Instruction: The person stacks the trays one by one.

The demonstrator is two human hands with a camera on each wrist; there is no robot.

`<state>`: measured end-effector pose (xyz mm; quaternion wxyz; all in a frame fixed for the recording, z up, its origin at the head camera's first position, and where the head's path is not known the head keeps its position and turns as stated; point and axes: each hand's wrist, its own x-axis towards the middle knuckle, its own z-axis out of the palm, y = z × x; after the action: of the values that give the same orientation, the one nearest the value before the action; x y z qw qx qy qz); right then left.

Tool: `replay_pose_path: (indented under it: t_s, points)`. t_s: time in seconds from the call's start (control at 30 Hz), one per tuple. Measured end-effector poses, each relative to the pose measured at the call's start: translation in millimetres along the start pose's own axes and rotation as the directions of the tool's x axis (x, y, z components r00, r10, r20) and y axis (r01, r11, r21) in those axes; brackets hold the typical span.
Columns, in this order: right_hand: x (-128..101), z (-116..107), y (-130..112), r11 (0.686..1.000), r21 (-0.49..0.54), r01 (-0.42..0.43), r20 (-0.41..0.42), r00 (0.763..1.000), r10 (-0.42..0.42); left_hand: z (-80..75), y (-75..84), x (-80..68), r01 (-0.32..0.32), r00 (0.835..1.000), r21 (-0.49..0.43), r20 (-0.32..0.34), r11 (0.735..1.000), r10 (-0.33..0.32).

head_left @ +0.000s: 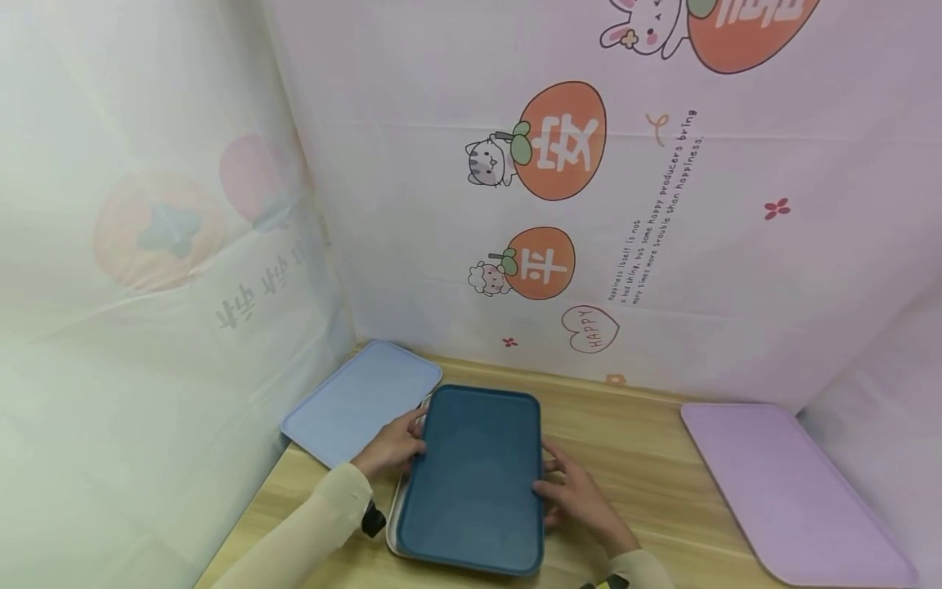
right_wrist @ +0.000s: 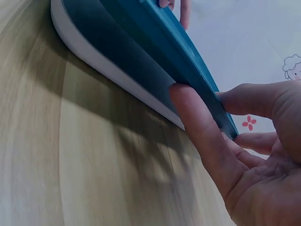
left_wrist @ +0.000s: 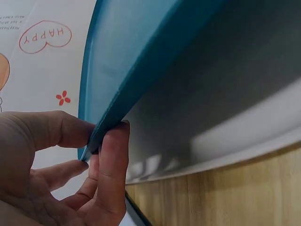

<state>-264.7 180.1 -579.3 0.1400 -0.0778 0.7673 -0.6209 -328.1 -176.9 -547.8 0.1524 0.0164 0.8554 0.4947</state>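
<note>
A dark teal rectangular tray [head_left: 474,483] is held by its two long edges, one hand on each side. My left hand [head_left: 393,444] pinches its left edge, thumb on top and fingers beneath, as the left wrist view shows at the teal rim [left_wrist: 136,77]. On the opposite edge my right hand [head_left: 581,495] grips it the same way; in the right wrist view the fingers [right_wrist: 202,125] press under the rim. Below the teal tray lies a whitish tray [head_left: 393,523], mostly hidden, with a gap between the two.
A light blue tray [head_left: 361,401] lies at the back left of the wooden table [head_left: 625,458]. A lilac tray [head_left: 795,491] lies on the right side. Printed white curtains [head_left: 412,204] stand round the back and sides.
</note>
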Motion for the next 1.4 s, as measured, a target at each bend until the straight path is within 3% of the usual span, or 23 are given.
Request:
replay_pose_path:
  t_s: [0.5,0.87,1.4]
  points:
    - [11,15,9,1.000,0.018,-0.024,0.004,1.000,0.024,-4.8,-14.1,0.4,-0.041,0.999,0.062,-0.008,0.997,0.041]
    - [16,23,15,0.999,0.025,-0.042,0.008,0.999,0.042,-5.7,-21.9,3.3,-0.004,1.000,0.120,-0.030,0.993,0.008]
    - [17,26,9,0.998,0.016,-0.059,-0.007,0.998,0.059,-5.1,-27.5,12.5,-0.014,0.998,0.205,-0.062,0.979,0.027]
